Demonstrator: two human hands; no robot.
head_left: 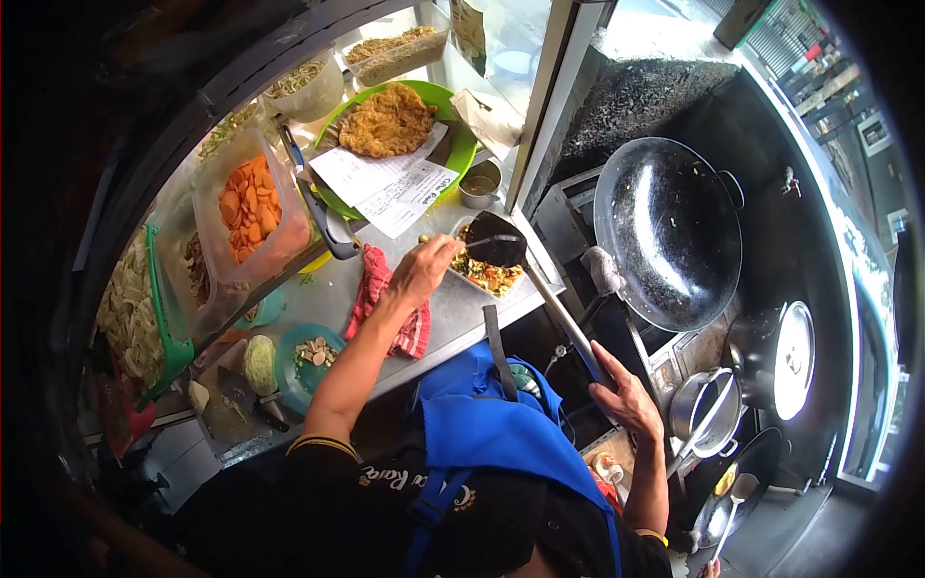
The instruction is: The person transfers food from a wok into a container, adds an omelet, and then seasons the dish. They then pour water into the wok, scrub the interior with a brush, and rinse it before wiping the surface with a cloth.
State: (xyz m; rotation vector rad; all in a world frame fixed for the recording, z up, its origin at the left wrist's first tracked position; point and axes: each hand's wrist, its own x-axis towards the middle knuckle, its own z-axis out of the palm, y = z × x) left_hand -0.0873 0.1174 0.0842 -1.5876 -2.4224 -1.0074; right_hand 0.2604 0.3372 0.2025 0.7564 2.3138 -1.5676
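Note:
My left hand (424,270) reaches over the steel counter (453,318) and holds a small utensil (453,242) above a plate of mixed fried food (487,277). My right hand (624,393) grips the long metal handle (564,318) of a black wok ladle. The ladle's head (496,249) rests over the same plate, close to my left fingers. I wear a black shirt and a blue apron (491,424).
An empty black wok (665,231) sits tilted on the burner to the right, with a lidded pot (782,358) and a strainer pot (708,412) below it. On the counter are a red cloth (383,301), a green plate with an omelette (387,120), paper slips (395,185), a metal cup (479,183), sliced carrots (251,202) and a teal plate (308,354).

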